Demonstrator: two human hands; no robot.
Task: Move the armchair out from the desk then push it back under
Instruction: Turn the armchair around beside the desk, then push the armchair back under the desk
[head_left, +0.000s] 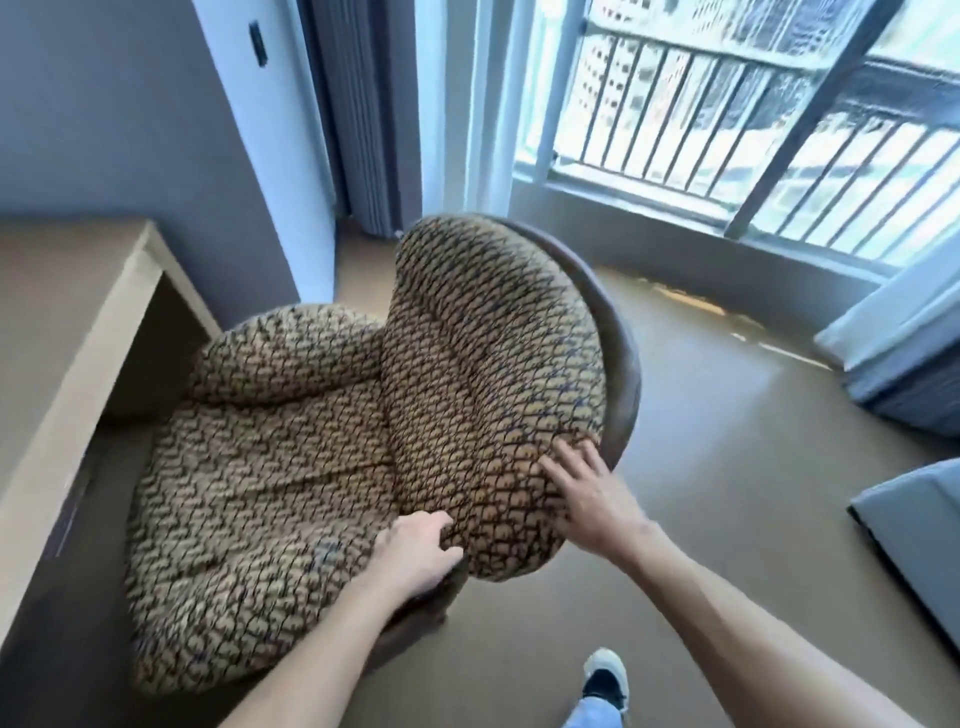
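Beside the counter's (78, 332) right edge stood the armchair (322, 447), seat partly beneath it. Left hand (415, 553) gripped the frame below the backrest cushion; right hand (587, 493) lay spread flat on the cushion.

Barred window (727, 130), folded curtain (358, 114)

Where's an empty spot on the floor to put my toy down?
Bare floor lies between the armchair and the window. It is crowded by the desk, where the chair fills the gap and both hands hold it.
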